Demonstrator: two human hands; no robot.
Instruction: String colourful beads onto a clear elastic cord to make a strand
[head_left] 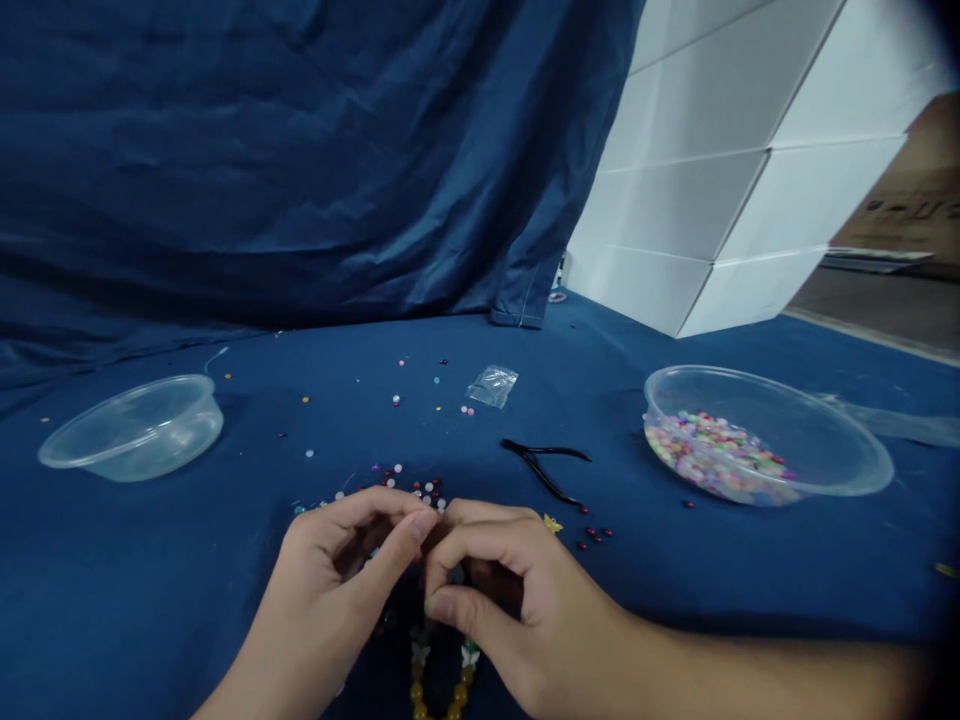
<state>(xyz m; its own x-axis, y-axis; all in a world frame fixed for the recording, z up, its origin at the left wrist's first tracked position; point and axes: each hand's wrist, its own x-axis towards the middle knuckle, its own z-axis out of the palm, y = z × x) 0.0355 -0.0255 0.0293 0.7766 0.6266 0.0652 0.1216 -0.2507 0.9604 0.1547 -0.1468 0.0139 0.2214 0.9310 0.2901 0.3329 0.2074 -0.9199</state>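
- Left hand and right hand: 2 hands half-closed, fingertips meeting at centre; grip hidden, held item impossible to tell.
- Beaded strand, amber with white butterfly charms: at 6 o'clock, running up between both hands, apparently steadied there for close finger work.
- Loose beads: at 12 o'clock on blue cloth, spread within easy reach.
- Black pliers: at 1 o'clock, laid down near the right hand.
- Clear bowl of mixed beads: at 2 o'clock, tilted, contents pooled low.
- Second clear bowl: at 10 o'clock.
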